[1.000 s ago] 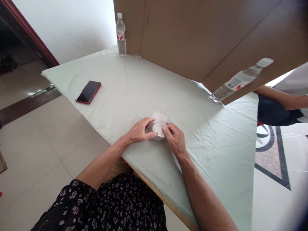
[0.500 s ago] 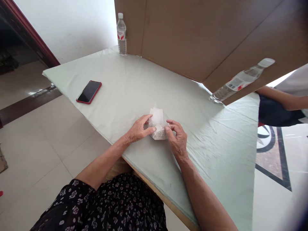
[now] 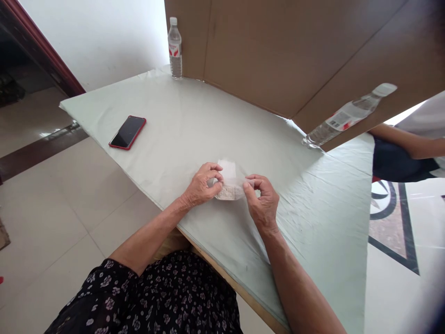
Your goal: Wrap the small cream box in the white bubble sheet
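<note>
While both hands (image 3: 204, 184) (image 3: 264, 202) pinch film (image 3: 239, 182), the pale packet (image 3: 226, 193) seems to point forward along its long axis.

1. A pale green cloth (image 3: 323, 222) covers the bench (image 3: 156, 139).
2. A red-cased phone (image 3: 128, 132) lies flat near the left edge.
3. Brown cardboard (image 3: 250, 55) stands at the back, a left bottle (image 3: 175, 51) and right bottle (image 3: 342, 121) beside it.
4. A small pale block (image 3: 226, 193) with thin film (image 3: 239, 184) sits near the front edge.

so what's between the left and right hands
In the head view, a cream rectangular item with translucent white film lies between the left hand and the right hand.
</note>
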A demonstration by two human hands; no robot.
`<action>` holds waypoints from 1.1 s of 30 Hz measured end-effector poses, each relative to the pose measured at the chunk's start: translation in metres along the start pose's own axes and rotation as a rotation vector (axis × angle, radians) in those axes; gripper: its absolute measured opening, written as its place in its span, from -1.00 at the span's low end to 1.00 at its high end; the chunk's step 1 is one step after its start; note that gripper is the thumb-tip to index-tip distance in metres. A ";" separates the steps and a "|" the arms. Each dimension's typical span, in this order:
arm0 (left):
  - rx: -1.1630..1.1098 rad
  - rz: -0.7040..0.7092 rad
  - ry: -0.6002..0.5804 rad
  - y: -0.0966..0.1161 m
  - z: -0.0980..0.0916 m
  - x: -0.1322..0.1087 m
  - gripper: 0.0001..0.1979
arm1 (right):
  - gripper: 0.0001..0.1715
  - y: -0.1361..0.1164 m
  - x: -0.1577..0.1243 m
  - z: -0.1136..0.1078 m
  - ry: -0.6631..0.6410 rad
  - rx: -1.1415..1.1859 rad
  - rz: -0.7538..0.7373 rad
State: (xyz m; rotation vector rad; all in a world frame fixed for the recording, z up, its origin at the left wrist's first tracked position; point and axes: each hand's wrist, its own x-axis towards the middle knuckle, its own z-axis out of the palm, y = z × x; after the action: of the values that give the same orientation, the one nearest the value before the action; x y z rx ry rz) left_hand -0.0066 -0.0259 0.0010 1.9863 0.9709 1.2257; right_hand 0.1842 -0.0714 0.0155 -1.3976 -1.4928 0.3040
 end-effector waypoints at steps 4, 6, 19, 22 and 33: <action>-0.079 -0.012 0.119 0.005 -0.005 0.002 -0.94 | -0.83 -0.003 0.001 -0.007 0.006 -0.012 0.062; -0.154 -0.062 0.121 0.007 -0.008 0.002 -0.95 | -0.82 -0.004 0.001 -0.012 -0.043 -0.037 0.123; -0.037 -0.438 -0.133 0.036 -0.053 -0.027 -0.92 | -0.65 -0.003 -0.017 -0.071 -0.501 -0.372 0.340; 0.138 -0.356 -0.119 0.043 -0.047 -0.013 -0.76 | -0.59 -0.006 -0.003 -0.068 -0.414 -0.343 0.333; 0.299 -0.455 -0.115 0.015 -0.019 0.009 -0.83 | -0.69 0.024 0.018 -0.017 -0.357 -0.255 0.173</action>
State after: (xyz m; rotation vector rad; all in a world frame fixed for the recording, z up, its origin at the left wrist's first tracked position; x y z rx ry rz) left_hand -0.0177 -0.0242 0.0244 1.8773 1.5131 0.7417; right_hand 0.2154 -0.0568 0.0141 -1.7495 -1.7484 0.5064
